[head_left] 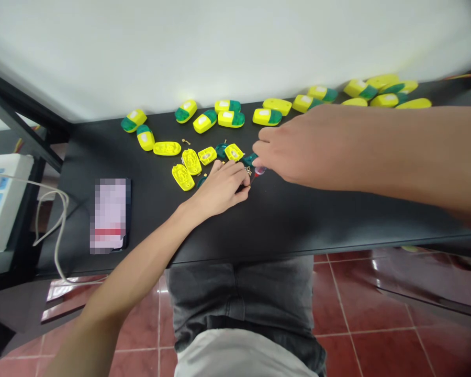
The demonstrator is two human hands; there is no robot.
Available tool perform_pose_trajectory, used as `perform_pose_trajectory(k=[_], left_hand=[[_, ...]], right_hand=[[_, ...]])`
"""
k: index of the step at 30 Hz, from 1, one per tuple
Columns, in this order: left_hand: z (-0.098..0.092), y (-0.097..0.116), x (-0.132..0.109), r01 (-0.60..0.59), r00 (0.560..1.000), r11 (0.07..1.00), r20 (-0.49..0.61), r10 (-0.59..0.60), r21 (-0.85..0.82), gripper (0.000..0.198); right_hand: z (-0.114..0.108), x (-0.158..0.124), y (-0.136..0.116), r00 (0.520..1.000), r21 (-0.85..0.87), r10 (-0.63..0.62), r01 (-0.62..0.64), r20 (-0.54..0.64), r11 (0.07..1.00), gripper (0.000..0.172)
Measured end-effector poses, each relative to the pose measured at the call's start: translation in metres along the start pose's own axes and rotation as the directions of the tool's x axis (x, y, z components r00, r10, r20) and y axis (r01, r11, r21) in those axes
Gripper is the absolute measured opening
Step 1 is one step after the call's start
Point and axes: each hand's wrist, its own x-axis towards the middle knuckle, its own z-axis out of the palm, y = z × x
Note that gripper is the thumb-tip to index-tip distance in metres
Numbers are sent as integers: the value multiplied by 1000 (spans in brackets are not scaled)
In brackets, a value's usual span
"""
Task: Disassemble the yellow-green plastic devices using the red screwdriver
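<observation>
My right hand (284, 154) is closed round the handle of a small screwdriver (259, 170), whose thin shaft points down-left toward my left fingertips. My left hand (230, 186) rests on the black table, its thumb and forefinger pinched on something too small to make out. Small metal parts (248, 170) lie between the hands. Beside my left hand are open yellow shells (191, 162), a yellow cover with a white piece inside (234, 152) and dark green pieces (221, 151). My left hand partly hides another green piece (202, 181).
Several yellow-and-green cases (231, 119) line the wall side of the black table (298, 220), with more at the back right. A phone (110, 214) lies at the left, near a white cable (60, 230) and a power strip (8, 201).
</observation>
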Motion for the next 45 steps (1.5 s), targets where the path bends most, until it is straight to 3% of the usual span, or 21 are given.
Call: perform_pose_trajectory(k=[6,12,14,17,19,24,30,35,40,45], left_hand=[[-1,1,0,10,1000,1000,-1,-10,0,14],[1,0,1,8,1000,1000,-15,-7,10,13],[1,0,0,-1,1000,1000,-23,1,13,12],[1,0,0,-6,1000,1000,-25,7,18,11],[0,0,0,-4,1000,1000,-22,5,21,12],[-1,1,1,5,1000,1000,-10,-5,14,14],[1,-1,0,-2,1000,1000,-31,2,16,12],[3,-2,0,-14,999,1000,-33,15,21,12],[0,0,1,4,1000,1000,-18,-4,23,11],[0,1,1,13,1000,1000,-22,-12,29,12]], right_hand=[[5,5,11,996,-32,-90,91,19,995,32],[1,5,0,998,-1,-29,29,-56,1000,48],[0,5,-2,996,-4,-20,19,-85,1000,44],[-1,6,-2,988,-30,-102,99,-118,995,37],[-3,5,-3,988,-74,-128,122,-90,990,39],[-1,2,-3,1000,-100,-18,19,5,995,49],[2,5,4,988,-91,-120,111,-100,990,36],[1,2,2,998,-83,-67,65,-12,994,38],[0,3,0,995,-53,-75,72,-61,996,32],[-9,7,-7,1000,-57,-20,20,-7,998,49]])
